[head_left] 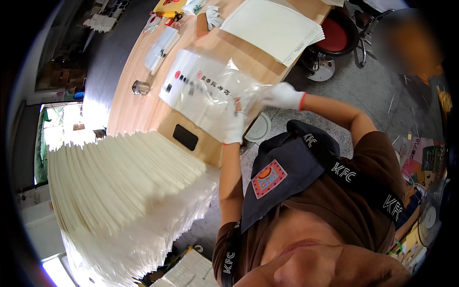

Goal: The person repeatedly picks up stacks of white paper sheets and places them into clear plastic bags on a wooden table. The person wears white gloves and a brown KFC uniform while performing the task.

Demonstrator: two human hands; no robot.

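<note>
A clear plastic bag with dark and red printing lies across the wooden table, white sheets apparently inside it. My left hand, in a white glove with a fingertip showing bare, grips the near edge of the bag. Off to the right, my right hand, gloved in white too, is closed on a corner of the film, which stretches taut and creased between both hands. The glove hides the exact hold of the right fingers.
A tall stack of filled plastic sleeves stands at the left, beside a black phone. Farther along the table are a metal canister, folded plastic packs, a loose glove and large white sheets. A red stool adjoins.
</note>
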